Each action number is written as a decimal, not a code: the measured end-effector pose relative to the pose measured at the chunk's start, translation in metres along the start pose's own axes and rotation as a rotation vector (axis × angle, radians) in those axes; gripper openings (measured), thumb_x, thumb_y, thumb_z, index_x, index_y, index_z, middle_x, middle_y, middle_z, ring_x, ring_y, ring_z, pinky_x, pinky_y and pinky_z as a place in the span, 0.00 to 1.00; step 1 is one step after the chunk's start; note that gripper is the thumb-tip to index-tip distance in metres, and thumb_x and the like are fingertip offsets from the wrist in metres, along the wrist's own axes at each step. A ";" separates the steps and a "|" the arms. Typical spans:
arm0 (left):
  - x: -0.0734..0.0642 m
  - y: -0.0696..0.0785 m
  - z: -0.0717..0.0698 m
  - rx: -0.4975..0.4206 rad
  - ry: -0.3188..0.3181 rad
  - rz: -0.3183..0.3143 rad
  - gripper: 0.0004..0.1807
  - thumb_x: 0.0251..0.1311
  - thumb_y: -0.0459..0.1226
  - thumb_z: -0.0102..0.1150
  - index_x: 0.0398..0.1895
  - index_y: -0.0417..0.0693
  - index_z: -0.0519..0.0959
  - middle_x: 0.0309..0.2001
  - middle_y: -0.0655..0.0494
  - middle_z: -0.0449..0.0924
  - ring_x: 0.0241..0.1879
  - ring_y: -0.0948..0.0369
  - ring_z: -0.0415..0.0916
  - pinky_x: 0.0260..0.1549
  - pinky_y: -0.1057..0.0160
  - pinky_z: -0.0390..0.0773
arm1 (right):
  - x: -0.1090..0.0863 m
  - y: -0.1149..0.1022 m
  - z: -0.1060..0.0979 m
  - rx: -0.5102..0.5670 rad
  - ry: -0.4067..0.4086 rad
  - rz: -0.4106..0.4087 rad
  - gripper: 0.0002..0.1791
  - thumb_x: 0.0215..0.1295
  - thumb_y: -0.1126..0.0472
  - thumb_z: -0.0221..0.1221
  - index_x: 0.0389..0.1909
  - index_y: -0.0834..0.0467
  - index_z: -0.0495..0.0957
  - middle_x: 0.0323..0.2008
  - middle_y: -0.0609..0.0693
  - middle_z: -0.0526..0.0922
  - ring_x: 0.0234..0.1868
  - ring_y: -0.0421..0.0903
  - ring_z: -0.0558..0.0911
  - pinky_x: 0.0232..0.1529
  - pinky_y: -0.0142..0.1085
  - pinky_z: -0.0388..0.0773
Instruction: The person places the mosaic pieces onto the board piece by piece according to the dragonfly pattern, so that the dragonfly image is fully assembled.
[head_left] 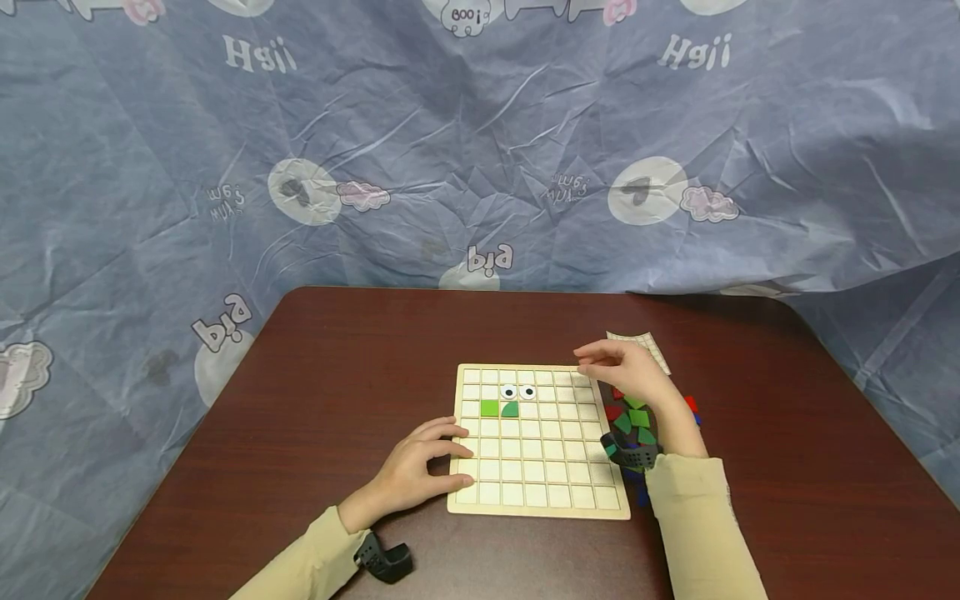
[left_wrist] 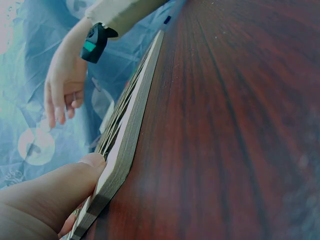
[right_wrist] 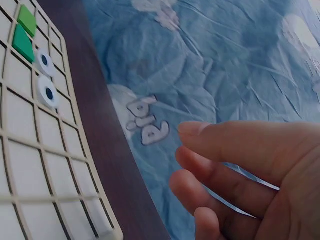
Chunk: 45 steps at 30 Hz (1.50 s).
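A pale wooden grid board (head_left: 521,448) lies on the table. In its upper left part are a light green square tile (head_left: 490,408), a darker green tile with a rounded side (head_left: 510,410) and two round eye pieces (head_left: 528,392). My left hand (head_left: 412,467) rests its extended fingers and thumb on the board's left edge; the thumb (left_wrist: 75,182) lies on the rim in the left wrist view. Above the board's upper right corner hovers my right hand (head_left: 628,369), its fingers (right_wrist: 200,192) loosely bent with nothing visible between them.
Several loose green, red and blue tiles (head_left: 639,417) lie right of the board, partly hidden under my right wrist. Behind that hand is a small gridded card (head_left: 656,350). A patterned blue cloth (head_left: 450,167) hangs behind the dark brown table (head_left: 360,358).
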<state>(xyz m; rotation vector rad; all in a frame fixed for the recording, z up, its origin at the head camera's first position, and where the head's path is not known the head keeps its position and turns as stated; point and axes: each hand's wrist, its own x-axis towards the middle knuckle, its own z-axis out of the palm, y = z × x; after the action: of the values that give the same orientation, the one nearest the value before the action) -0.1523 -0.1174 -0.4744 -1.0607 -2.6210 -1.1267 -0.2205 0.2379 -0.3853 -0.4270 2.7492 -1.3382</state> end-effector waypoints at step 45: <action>0.000 0.000 0.001 -0.010 -0.014 -0.027 0.16 0.53 0.54 0.64 0.43 0.60 0.83 0.56 0.62 0.73 0.66 0.58 0.59 0.58 0.49 0.68 | -0.009 0.068 -0.012 -0.089 0.055 0.210 0.15 0.53 0.62 0.68 0.41 0.64 0.80 0.36 0.55 0.80 0.36 0.50 0.77 0.33 0.37 0.76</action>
<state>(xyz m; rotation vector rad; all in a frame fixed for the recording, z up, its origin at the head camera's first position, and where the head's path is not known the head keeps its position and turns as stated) -0.1519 -0.1170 -0.4752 -1.0423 -2.6514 -1.1428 -0.2289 0.2897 -0.4311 -0.1026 2.8113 -1.1985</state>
